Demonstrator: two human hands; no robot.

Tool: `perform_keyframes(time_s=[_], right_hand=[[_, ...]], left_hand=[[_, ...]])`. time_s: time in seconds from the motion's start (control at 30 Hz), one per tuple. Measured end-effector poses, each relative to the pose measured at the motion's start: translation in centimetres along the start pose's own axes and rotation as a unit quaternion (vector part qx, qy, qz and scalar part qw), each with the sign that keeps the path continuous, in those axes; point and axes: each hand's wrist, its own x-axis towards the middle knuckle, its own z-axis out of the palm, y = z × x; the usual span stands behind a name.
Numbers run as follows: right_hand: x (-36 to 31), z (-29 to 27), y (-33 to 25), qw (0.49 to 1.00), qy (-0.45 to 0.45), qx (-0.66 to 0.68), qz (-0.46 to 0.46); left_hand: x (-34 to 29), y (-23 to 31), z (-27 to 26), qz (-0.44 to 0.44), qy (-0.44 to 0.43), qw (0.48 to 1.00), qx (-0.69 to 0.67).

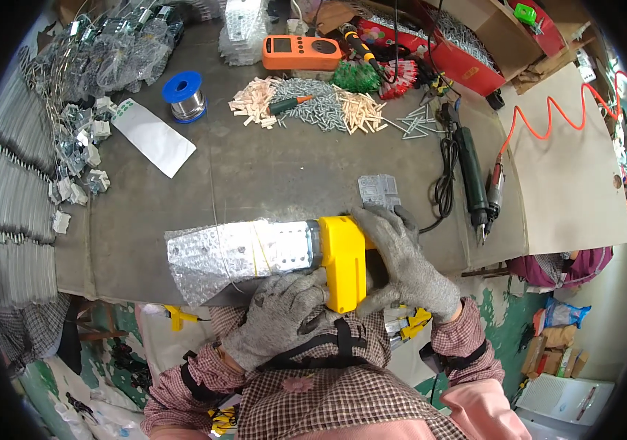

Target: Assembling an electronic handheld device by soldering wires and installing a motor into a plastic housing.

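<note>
A device with a yellow plastic casing (344, 264) lies across the near edge of the table, close to my body. Its long, shiny body (244, 248), dotted with rows of small dark spots, stretches left in bubble wrap. My left hand (277, 312), in a grey glove, is curled round the near side where the body meets the casing. Also gloved, my right hand (408, 264) grips the casing's right end, its fingers over the far corner and its thumb on the near side. A small grey moulded plastic part (379, 191) lies just beyond my right fingers.
Screws (317, 106), pale plugs (361, 110), an orange meter (302, 53) and a solder spool (185, 97) sit at the back. A white paper strip (156, 139) lies left. Power screwdrivers (473, 176) with cords lie right. Stacked clear panels (16, 205) line the left.
</note>
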Motion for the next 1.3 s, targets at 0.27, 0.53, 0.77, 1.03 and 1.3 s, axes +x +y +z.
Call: perform_keyframes(time_s=[0.27, 0.53, 0.77, 1.03, 1.3], right_hand=[[0.4, -1.4, 0.0, 0.999, -0.002, -0.015, -0.036], [4.8, -0.4, 5.8, 0.956, 0.104, -0.233, -0.143], [4.4, -1.5, 2.9, 0.980, -0.022, -0.030, 0.195], [12.4, -4.4, 5.4, 0.989, 0.113, -0.080, 0.046], [20.0, -3.5, 8.3, 0.982, 0.160, -0.102, 0.005]], left_hand=[[3.7, 2.9, -3.7, 0.006, -0.063, 0.982, 0.177], [3.7, 2.5, -3.8, -0.023, -0.047, 0.990, 0.133], [12.9, 2.3, -0.3, -0.050, -0.036, 0.989, 0.137], [20.7, -5.9, -5.6, -0.201, -0.014, 0.966, 0.161], [22.8, -11.2, -4.2, -0.176, 0.028, 0.977, 0.115]])
